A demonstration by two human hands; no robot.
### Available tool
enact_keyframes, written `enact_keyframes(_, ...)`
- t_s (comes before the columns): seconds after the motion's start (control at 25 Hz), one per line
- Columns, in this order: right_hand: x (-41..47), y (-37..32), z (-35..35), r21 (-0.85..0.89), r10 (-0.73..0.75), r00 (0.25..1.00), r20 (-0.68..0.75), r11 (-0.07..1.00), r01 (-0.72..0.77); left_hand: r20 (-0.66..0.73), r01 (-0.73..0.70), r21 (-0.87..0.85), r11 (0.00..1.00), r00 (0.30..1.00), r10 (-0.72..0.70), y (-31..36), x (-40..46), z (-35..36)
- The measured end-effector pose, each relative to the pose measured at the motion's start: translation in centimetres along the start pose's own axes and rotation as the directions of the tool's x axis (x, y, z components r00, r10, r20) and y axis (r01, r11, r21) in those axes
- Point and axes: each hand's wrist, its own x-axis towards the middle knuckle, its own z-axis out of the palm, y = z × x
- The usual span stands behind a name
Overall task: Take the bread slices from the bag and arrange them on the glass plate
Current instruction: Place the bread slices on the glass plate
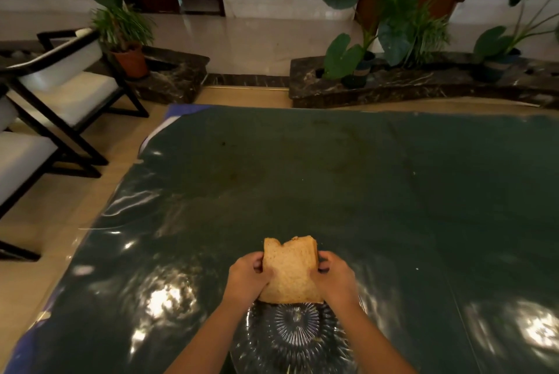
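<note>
Both hands hold a brown bread slice [291,272] up above the far edge of the glass plate [298,340], which sits on the dark green table cover [332,180]. The left hand [246,278] grips its left edge, the right hand [334,278] its right edge, fingers curled behind and thumbs in front.

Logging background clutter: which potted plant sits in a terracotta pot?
The potted plant at far left, beside the chairs; the right-hand plants stand in dark pots.
</note>
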Motion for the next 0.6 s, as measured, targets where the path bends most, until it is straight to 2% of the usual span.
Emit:
enact_keyframes(0.16, -1.4, -0.1, -1.4, 0.018, 0.0, 1.0, 0.016, 1.0, -0.001, 0.056, 0.04, -0.029, 0.999, 0.998, -0.039, 0.3, -1.0, -1.1)
enact_keyframes(0.32, -3.5, -0.8, -3.7, 0.036, -0.029, 0.999, 0.021, 0.999, 0.028, 0.025, 0.051, -0.053, 0.997, 0.998, -0.049, 2.1, -2.8, -3.0)
enact_keyframes(0.6, -9.3, 0.0, -11.2, 0.105, -0.114, 0.991, -0.072, 0.987, 0.121, 0.095, -0.184, 0.058, 0.981, 0.979, 0.178, 9.8, -9.7, -1.9)
